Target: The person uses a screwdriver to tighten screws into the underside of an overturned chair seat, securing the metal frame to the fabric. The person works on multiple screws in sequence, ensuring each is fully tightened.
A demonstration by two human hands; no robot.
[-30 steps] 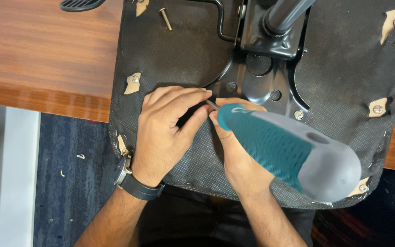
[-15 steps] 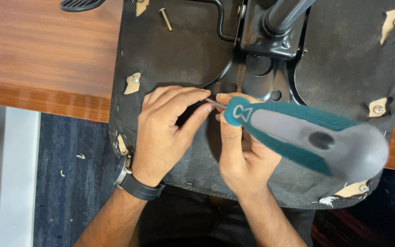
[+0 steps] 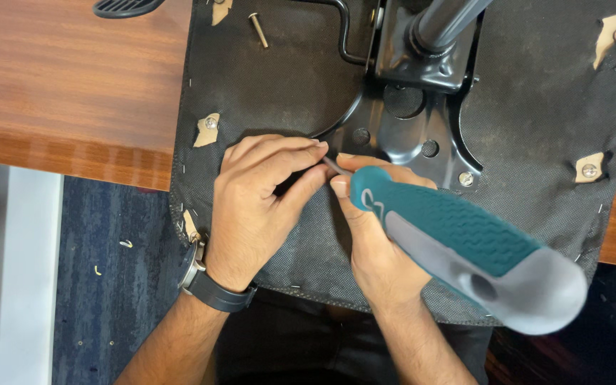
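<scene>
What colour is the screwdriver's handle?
The screwdriver handle is teal with a grey end, held in the right hand; the head view shows it.

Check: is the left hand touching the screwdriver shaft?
Touching. The head view shows the left hand with its fingertips pinched round the thin metal shaft of the teal and grey screwdriver, which the right hand grips by the handle.

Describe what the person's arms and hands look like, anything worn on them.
Both forearms are bare, with no sleeves and no gloves in view. The left hand has a wristwatch at its wrist, with a dark strap and a silver-coloured metal case. The right hand and its wrist carry nothing; no rings show on either.
</scene>
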